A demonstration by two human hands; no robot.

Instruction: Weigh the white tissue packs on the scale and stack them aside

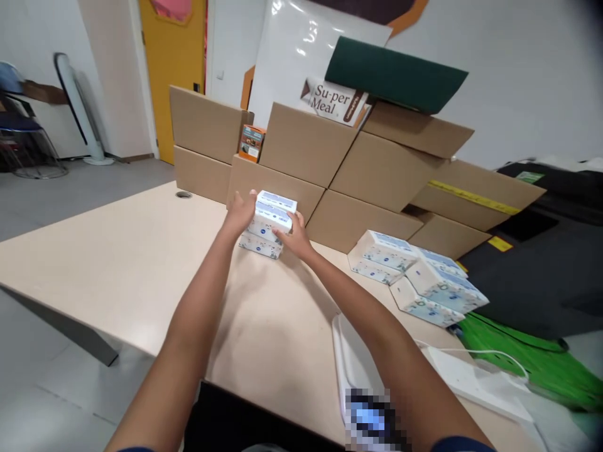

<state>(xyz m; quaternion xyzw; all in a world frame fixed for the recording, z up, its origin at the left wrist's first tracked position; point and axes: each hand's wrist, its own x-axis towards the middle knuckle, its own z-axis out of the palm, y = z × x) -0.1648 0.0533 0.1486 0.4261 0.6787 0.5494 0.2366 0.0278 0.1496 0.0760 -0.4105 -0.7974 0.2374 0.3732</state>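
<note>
White packs [264, 230], fingers [282, 236] at either side

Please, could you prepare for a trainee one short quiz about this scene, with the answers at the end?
1. True or false: the left hand and the right hand are on opposite sides of the same stack of packs.
2. What colour is the door? A) green B) yellow C) blue
3. Fill the gap: the white lettered item above the cardboard boxes reads "Su-per ____".

Key: 1. True. 2. B. 3. Meal.
</note>
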